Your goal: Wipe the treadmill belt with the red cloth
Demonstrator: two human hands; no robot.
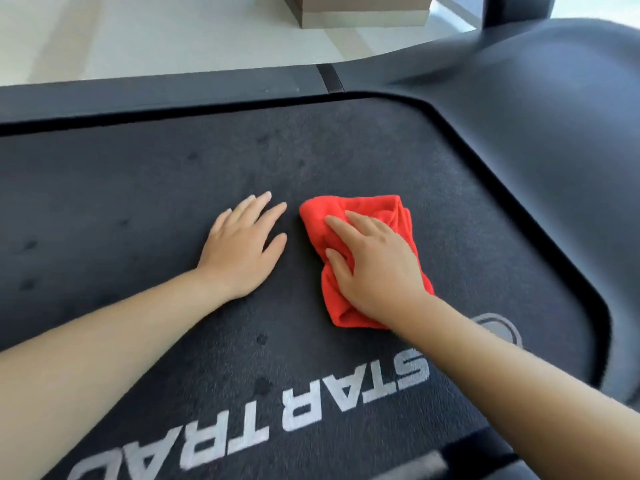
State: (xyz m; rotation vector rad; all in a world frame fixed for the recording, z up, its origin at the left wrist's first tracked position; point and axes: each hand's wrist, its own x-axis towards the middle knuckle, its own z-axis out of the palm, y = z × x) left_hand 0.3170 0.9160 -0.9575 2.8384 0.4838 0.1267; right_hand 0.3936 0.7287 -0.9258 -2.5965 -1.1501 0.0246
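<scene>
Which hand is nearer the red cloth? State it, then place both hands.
Right. The right hand presses on top of the red cloth. The left hand lies flat on the treadmill belt beside the cloth's left edge, not touching it.

The dark, textured treadmill belt fills the middle of the frame, dotted with darker spots toward the left. Grey-white STAR TRAC lettering runs along the lower centre. Right of centre, a bunched red cloth lies on the belt. Just left of it, not touching, a left hand rests flat, fingers spread.
</scene>
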